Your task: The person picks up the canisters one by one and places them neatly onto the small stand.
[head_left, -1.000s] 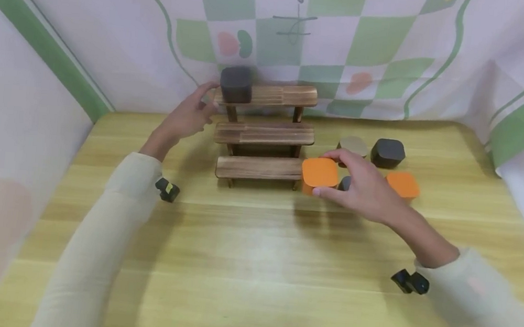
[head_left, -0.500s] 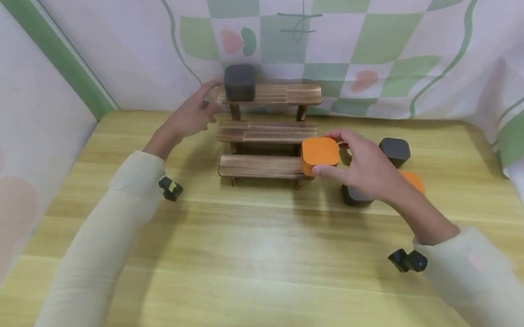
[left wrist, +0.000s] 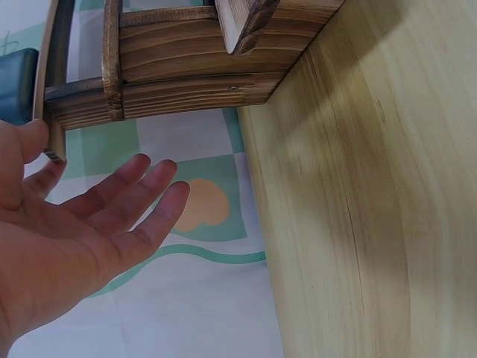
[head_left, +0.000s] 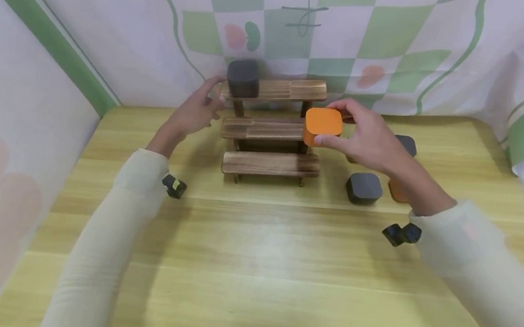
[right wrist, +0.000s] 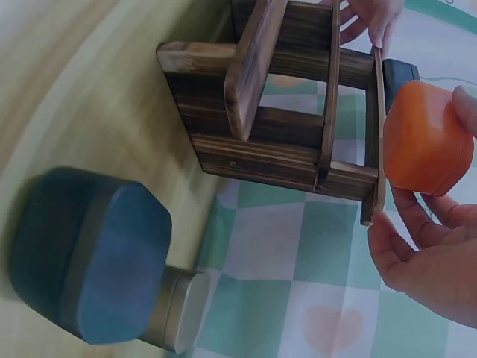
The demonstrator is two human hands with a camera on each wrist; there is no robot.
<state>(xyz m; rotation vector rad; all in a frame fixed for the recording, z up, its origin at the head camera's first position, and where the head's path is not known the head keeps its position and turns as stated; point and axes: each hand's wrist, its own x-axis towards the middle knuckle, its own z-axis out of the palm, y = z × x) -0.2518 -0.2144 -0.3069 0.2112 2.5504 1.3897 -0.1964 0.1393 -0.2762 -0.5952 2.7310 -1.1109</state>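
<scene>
A three-tier wooden stand (head_left: 271,164) stands near the back of the table. My left hand (head_left: 194,112) is at the left end of its top plank; thumb and forefinger pinch the plank's end in the left wrist view, the other fingers spread loosely. Just beside them a black rounded box (head_left: 244,79) sits on that plank. My right hand (head_left: 373,137) grips a small orange rounded-square box (head_left: 324,123) between thumb and fingers, off the table near the stand's right end. The right wrist view has this orange box (right wrist: 426,138) by the top plank; whether they touch I cannot tell.
On the table right of the stand lies a dark grey box (head_left: 364,188). Behind my right forearm are another dark box (head_left: 407,144) and an orange one (head_left: 398,191), partly hidden. A beige-rimmed round-cornered container (right wrist: 179,309) shows in the right wrist view. A checked cloth (head_left: 336,31) hangs behind.
My right hand has lifted the orange box up and back, from beside the lowest plank toward the upper ones. The dark grey box came into view. My left hand stays at the top plank.
</scene>
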